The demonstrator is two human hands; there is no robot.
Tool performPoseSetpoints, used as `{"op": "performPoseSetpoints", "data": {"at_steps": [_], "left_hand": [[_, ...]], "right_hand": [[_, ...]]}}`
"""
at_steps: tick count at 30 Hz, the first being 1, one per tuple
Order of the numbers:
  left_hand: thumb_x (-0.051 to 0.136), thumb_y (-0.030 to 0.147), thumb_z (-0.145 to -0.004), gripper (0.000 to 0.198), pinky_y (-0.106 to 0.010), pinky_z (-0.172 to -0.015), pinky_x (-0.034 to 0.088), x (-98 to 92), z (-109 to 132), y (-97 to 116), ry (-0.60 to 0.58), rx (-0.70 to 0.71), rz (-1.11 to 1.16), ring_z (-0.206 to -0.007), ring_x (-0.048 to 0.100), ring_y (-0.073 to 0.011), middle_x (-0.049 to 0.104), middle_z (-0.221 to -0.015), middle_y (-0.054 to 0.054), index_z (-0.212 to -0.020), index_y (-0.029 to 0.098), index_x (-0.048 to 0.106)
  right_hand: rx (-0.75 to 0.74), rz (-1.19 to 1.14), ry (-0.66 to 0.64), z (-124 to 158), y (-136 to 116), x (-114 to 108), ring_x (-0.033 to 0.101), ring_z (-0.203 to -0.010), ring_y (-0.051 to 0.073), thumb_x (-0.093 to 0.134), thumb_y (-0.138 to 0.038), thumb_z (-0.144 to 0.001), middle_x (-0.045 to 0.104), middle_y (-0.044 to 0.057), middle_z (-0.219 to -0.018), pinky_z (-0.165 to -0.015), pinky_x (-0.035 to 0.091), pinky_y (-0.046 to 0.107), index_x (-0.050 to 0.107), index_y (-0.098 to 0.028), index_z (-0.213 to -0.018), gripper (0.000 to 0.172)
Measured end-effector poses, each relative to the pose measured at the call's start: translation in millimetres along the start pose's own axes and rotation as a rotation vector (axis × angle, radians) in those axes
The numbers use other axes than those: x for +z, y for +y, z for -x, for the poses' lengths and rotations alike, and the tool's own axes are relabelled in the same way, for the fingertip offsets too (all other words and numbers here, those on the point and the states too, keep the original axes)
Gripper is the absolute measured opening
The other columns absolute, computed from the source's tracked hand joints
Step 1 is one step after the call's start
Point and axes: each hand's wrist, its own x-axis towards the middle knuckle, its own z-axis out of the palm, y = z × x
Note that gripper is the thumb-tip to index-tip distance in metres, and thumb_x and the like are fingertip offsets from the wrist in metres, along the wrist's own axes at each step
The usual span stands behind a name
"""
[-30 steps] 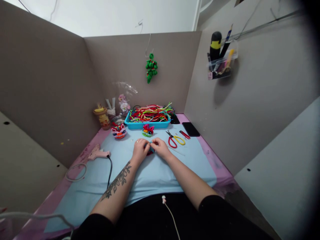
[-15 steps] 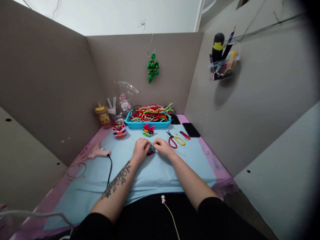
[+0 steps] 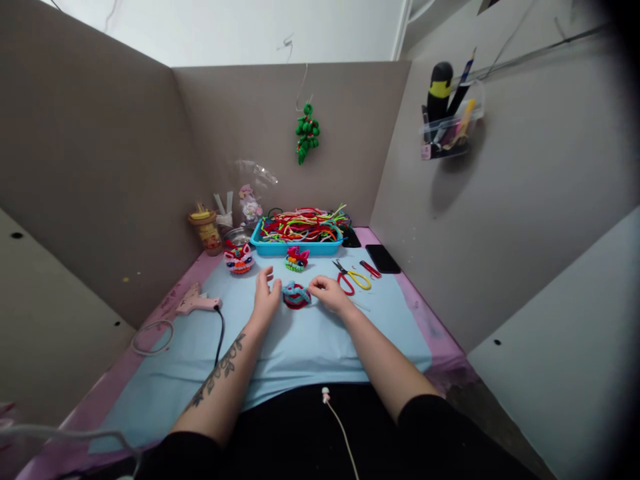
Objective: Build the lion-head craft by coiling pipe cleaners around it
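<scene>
Frame centre: blue-and-red corded piece already worked round; no eyes or ears seen added. Right edge pinched by right hand; left hand just beside, fingers parted, nothing gripped.

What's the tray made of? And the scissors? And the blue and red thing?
Tray: probably plastic, smooth, with even blue walls. Scissors: thin dark blades suggest metal; smooth red and yellow handles look like plastic. Blue and red thing: matte, chunky strands, maybe yarn or fuzzy wire.
</scene>
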Motion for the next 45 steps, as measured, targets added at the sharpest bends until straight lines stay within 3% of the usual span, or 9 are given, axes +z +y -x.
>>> {"op": "performPoseSetpoints", "data": {"at_steps": [5, 12, 16, 22, 25, 31, 36, 38, 45], "left_hand": [[0.063, 0.014, -0.070, 0.049, -0.032, -0.079, 0.048, -19.3, 15, 6, -0.035, -0.540, 0.219, -0.109, 0.053, -0.0233, 0.045, -0.131, -0.013, -0.115, 0.021, 0.045], [0.060, 0.003, -0.063, 0.044, -0.031, -0.067, 0.050, -23.1, 6, 23, -0.095, -0.771, 0.465, -0.082, 0.062, -0.0173, 0.052, -0.109, -0.008, -0.101, 0.020, 0.048], [0.058, 0.001, -0.066, 0.041, -0.031, -0.065, 0.050, -17.1, 0, 22, -0.129, -0.805, 0.533, -0.070, 0.063, -0.0151, 0.055, -0.087, -0.002, -0.100, 0.019, 0.045], [0.048, -0.003, -0.069, 0.019, -0.020, -0.052, 0.043, -6.2, -10, 17, -0.342, -0.855, 0.688, -0.053, 0.056, -0.0093, 0.056, -0.066, -0.002, -0.080, 0.013, 0.052], [0.049, 0.008, -0.079, 0.009, -0.019, -0.047, 0.039, 0.3, -17, 15, -0.358, -0.885, 0.662, -0.048, 0.051, -0.0080, 0.056, -0.060, -0.002, -0.074, 0.011, 0.056], [0.042, 0.041, -0.090, 0.031, -0.023, -0.049, 0.036, 10.1, -26, 8, -0.282, -0.847, 0.544, -0.054, 0.053, -0.0127, 0.062, -0.065, -0.002, -0.076, 0.017, 0.056], [0.053, 0.031, -0.081, 0.014, -0.033, -0.072, 0.048, 16.3, -24, 8, -0.280, -0.793, 0.615, -0.074, 0.062, -0.0172, 0.066, -0.085, -0.003, -0.088, 0.020, 0.056], [0.061, 0.023, -0.074, 0.021, -0.040, -0.076, 0.050, 19.1, -21, 10, -0.282, -0.778, 0.694, -0.075, 0.064, -0.0177, 0.064, -0.089, -0.002, -0.093, 0.021, 0.053], [0.062, 0.001, -0.067, 0.040, -0.042, -0.068, 0.056, 29.7, -11, 17, -0.300, -0.725, 0.765, -0.074, 0.067, -0.0206, 0.062, -0.090, -0.005, -0.100, 0.019, 0.048]], "right_hand": [[0.060, 0.138, -0.166, 11, 0, -6, 0.046, -0.058, 0.010, 0.058, -0.029, -0.071, 0.055, -0.003, -0.062, -0.058, 0.036, 0.022, 0.060, -0.016, -0.069, 0.013], [-0.012, 0.306, -0.153, 10, 6, -1, 0.046, -0.060, 0.011, 0.055, -0.018, -0.069, 0.054, -0.003, -0.062, -0.058, 0.034, 0.021, 0.059, -0.017, -0.064, 0.006], [-0.114, 0.363, -0.134, 7, 9, 1, 0.048, -0.064, 0.012, 0.054, -0.012, -0.067, 0.053, -0.002, -0.065, -0.062, 0.035, 0.022, 0.057, -0.018, -0.061, 0.009], [-0.144, 0.396, -0.088, 3, 20, 2, 0.046, -0.064, 0.012, 0.051, -0.010, -0.066, 0.050, -0.002, -0.067, -0.062, 0.035, 0.023, 0.054, -0.019, -0.060, 0.010], [-0.134, 0.358, -0.073, 3, 20, 1, 0.046, -0.064, 0.012, 0.050, -0.011, -0.064, 0.051, -0.002, -0.067, -0.062, 0.035, 0.023, 0.053, -0.018, -0.060, 0.009], [0.005, 0.004, -0.036, 4, 13, -6, 0.050, -0.063, 0.012, 0.048, -0.019, -0.065, 0.062, 0.000, -0.077, -0.060, 0.038, 0.023, 0.054, -0.018, -0.064, 0.006], [0.060, 0.202, 0.123, 3, 12, -12, 0.046, -0.056, 0.012, 0.049, -0.019, -0.061, 0.053, -0.003, -0.056, -0.054, 0.033, 0.022, 0.053, -0.019, -0.059, 0.004], [0.060, 0.289, 0.158, 3, 12, -13, 0.045, -0.055, 0.012, 0.049, -0.018, -0.061, 0.051, -0.004, -0.053, -0.054, 0.031, 0.023, 0.051, -0.019, -0.056, 0.005], [0.091, 0.268, 0.213, 1, 12, -13, 0.044, -0.054, 0.012, 0.050, -0.019, -0.062, 0.049, -0.004, -0.051, -0.053, 0.030, 0.024, 0.048, -0.020, -0.055, 0.007]]}}
